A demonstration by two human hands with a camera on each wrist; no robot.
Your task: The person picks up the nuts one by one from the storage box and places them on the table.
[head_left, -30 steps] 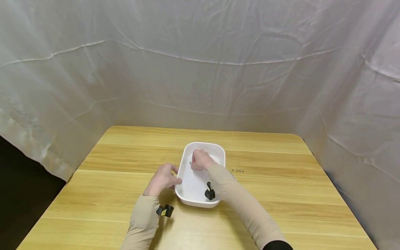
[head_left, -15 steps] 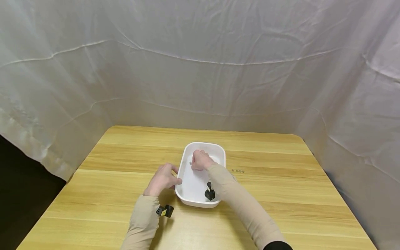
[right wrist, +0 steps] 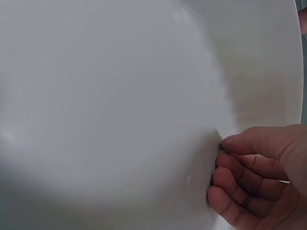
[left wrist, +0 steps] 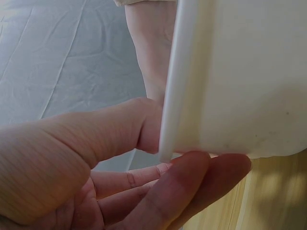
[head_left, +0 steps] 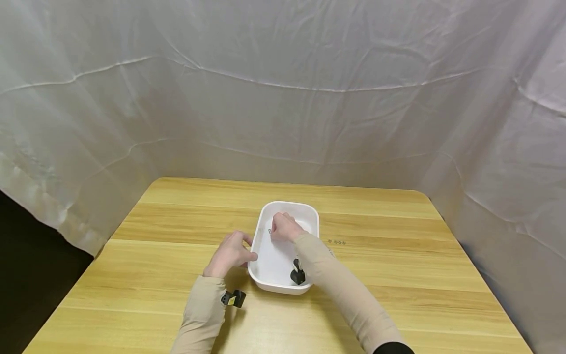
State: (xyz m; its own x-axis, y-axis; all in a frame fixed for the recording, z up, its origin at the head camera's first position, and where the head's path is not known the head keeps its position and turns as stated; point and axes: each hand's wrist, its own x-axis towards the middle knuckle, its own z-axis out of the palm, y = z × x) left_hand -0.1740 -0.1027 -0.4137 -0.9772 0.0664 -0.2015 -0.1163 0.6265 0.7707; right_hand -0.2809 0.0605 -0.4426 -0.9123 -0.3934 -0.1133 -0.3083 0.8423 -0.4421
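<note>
Your right hand (head_left: 284,228) is reaching down inside the white tub (head_left: 309,210), its fingers (right wrist: 249,179) curling together and pinching a tiny dark piece (right wrist: 223,150) against the tub's floor. Your left hand (head_left: 230,254) is gripping the tub's left rim, thumb inside the wall and fingers (left wrist: 201,184) underneath it. That tub is sitting in the middle of the wooden table (head_left: 398,275), with a few small metal bits (head_left: 336,242) lying just right of it.
</note>
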